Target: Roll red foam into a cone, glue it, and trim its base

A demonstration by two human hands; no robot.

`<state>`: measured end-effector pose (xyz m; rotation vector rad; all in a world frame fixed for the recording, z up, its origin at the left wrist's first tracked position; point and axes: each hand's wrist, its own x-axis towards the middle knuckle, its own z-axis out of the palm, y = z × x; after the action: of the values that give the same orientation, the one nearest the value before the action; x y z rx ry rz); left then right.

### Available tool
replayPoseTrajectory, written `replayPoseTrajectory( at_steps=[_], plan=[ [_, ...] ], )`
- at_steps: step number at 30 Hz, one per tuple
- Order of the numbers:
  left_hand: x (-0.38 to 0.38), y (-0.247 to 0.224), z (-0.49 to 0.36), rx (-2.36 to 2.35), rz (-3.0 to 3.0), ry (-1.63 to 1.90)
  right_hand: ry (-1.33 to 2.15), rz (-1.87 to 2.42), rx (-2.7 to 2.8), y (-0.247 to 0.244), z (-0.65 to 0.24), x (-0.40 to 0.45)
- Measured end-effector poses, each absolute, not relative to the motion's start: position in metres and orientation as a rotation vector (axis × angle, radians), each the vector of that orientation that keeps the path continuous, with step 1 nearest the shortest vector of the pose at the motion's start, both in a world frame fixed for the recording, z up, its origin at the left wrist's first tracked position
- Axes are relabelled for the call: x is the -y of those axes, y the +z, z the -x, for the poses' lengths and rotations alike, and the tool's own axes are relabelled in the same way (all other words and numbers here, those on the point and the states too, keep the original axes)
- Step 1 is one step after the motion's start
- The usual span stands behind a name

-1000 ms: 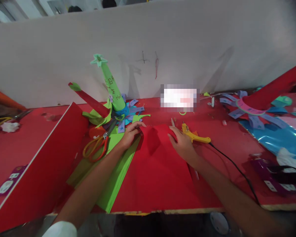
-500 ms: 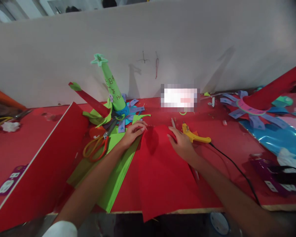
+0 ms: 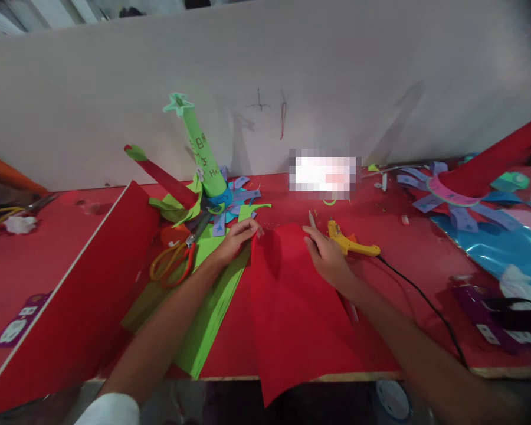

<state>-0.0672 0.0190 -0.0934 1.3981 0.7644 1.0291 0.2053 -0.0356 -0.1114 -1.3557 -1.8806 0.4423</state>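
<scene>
A red sheet point(image 3: 298, 307) lies in front of me, its near corner hanging over the table edge. My left hand point(image 3: 239, 239) pinches its far left corner. My right hand point(image 3: 327, 254) rests along its far right edge, fingers apart. Beside my right hand is a yellow glue gun point(image 3: 354, 245) with a black cord. Green sheets point(image 3: 212, 313) lie under my left forearm, with orange-handled scissors point(image 3: 188, 254) to their left.
A green cone point(image 3: 203, 153) with a star top stands behind my left hand. A red panel point(image 3: 79, 283) rises at left. Blue shiny wrap point(image 3: 491, 245) and a purple packet point(image 3: 478, 313) lie at right, on the red table point(image 3: 402, 265).
The near corner of the red sheet has shifted slightly right and toward me. The fingers of my right hand have straightened a little over its edge.
</scene>
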Motion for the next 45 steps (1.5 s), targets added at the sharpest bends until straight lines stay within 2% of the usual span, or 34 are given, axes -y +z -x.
replayPoseTrajectory(
  at_steps=[8,29,45],
  plan=[
    [-0.019,-0.098,0.067,-0.826,-1.306,1.017,0.461,1.335,1.86,-0.11,-0.207,0.036],
    [-0.018,-0.097,0.065,-0.923,-1.358,1.034,0.88,0.824,2.122,-0.084,-0.203,0.046],
    [-0.016,-0.091,0.063,-0.962,-1.498,0.99,0.725,0.917,2.289,-0.087,-0.197,0.048]
  ],
)
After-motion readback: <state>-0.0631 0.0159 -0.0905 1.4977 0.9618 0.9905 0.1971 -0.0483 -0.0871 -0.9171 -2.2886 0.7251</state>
